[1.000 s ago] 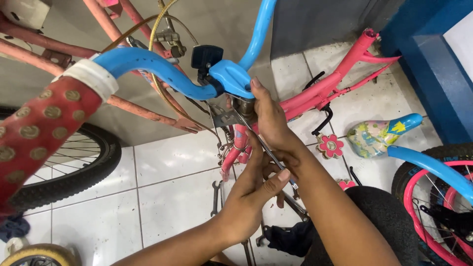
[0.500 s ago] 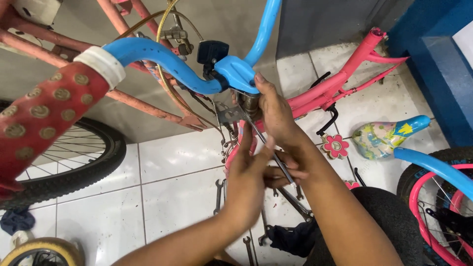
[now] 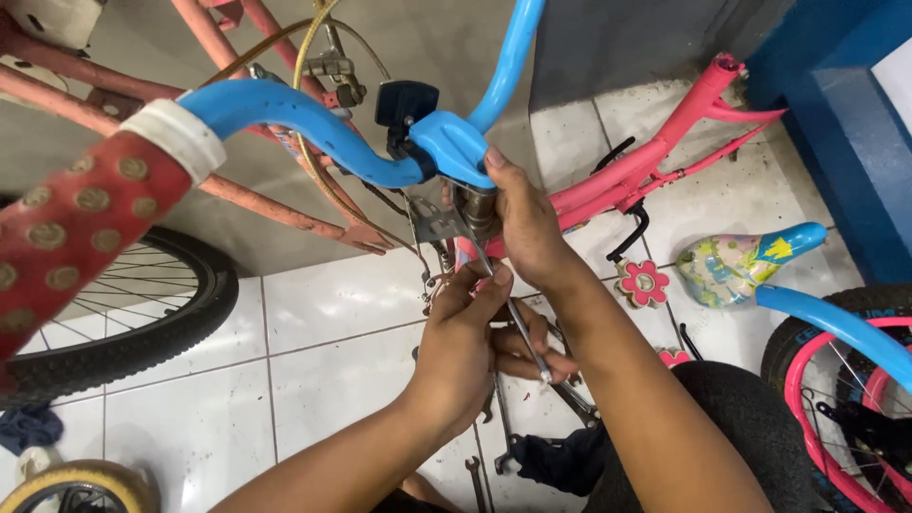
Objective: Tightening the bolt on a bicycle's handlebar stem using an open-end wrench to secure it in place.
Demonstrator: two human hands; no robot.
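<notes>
The right hand [image 3: 527, 223] has slid up to clamp the grey steel stem [image 3: 478, 211] just under the blue handlebar clamp [image 3: 456, 147]. Below that clamp, the left hand [image 3: 465, 337] now pinches the thin silver wrench [image 3: 518, 318], fingers closed, so tightening looks underway.

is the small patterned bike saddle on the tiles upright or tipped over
Tipped over: the small patterned bike saddle lies loose on the white tiled floor.

White tiled floor [image 3: 313, 380] — wrenches [image 3: 494, 446]; dark rag [image 3: 560, 461]; blue cloth [image 3: 28, 427].
</notes>
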